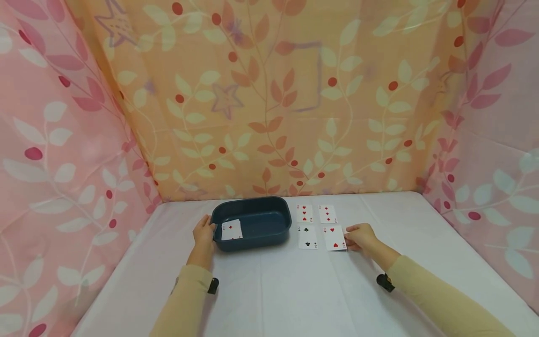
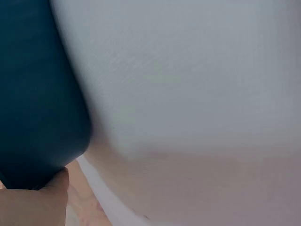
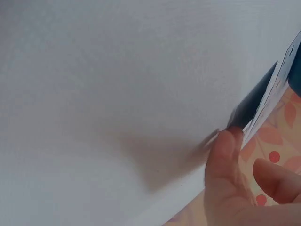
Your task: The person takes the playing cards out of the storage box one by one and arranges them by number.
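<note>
My left hand (image 1: pixel 203 234) grips the left end of a dark blue rectangular dish (image 1: pixel 257 244); in the left wrist view the thumb (image 2: pixel 52 197) lies at its rim. A white playing card with a red diamond (image 1: pixel 231 230) lies inside, at the dish's left. At the right edge of the two of hearts (image 1: pixel 335 238), my right hand (image 1: pixel 361 236) touches the card with its fingertips. The right wrist view shows this card's dark underside (image 3: pixel 254 101) tilted up from the table, the fingers (image 3: pixel 223 153) at its edge and the thumb (image 3: pixel 277 181) held apart.
Beside the two of hearts lies a card with two clubs (image 1: pixel 308 238). Behind them are cards with red hearts (image 1: pixel 304 214) and red diamonds (image 1: pixel 328 214). A white cloth covers the table (image 1: pixel 278 290), and a patterned curtain (image 1: pixel 269 140) stands along its back edge.
</note>
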Motion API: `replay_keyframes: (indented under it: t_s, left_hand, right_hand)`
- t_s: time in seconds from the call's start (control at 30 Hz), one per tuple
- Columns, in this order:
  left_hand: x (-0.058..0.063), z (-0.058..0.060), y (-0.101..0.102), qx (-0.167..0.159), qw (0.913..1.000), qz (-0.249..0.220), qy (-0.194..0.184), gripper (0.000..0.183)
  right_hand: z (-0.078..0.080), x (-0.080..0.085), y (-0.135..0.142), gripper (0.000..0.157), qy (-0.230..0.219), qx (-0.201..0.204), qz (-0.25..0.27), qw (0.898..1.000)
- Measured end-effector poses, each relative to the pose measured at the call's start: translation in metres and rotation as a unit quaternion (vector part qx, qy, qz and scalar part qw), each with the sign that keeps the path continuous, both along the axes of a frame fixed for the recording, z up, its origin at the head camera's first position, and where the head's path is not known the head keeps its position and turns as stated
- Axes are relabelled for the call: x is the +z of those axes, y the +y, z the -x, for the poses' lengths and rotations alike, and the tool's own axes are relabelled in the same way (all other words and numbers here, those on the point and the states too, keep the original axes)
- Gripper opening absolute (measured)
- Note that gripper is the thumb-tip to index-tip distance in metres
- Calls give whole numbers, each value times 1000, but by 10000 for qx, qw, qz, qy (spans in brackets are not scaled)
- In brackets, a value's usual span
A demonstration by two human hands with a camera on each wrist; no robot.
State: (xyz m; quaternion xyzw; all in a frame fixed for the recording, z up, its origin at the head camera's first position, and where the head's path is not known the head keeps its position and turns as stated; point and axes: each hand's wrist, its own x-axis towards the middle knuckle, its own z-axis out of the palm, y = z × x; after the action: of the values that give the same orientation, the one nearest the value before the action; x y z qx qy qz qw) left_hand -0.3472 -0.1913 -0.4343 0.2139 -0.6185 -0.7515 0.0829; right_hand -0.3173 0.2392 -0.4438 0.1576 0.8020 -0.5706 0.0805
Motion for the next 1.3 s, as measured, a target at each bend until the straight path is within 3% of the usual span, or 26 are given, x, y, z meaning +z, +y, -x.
replay_keyframes:
  t_s: [0.2,0.47,0.63,0.87,1.03,1.3]
  left_hand:
    - [0,-3,-1,207,9995,-214,-83,56]
    - [-6,-10,-2,164,9990,-340,247,56]
    - [-6,-15,0,117,9989,-353,281,57]
    - [-5,-17,1,58,9994,-247,227,55]
    - [-6,-17,0,56,9993,-260,267,55]
    - [-4,-17,1,8,9997,-194,156,54]
  right_hand:
    - [0,1,-3,32,75,-79,-475,9988]
    - [-2,7,-12,38,358,125,-1113,9931]
    - [0,14,-22,41,599,224,-1154,9913]
    - [2,24,-45,42,893,116,-829,9925]
    - [4,31,-70,36,1377,17,-182,9903]
    - [7,34,-123,33,1874,659,684,9777]
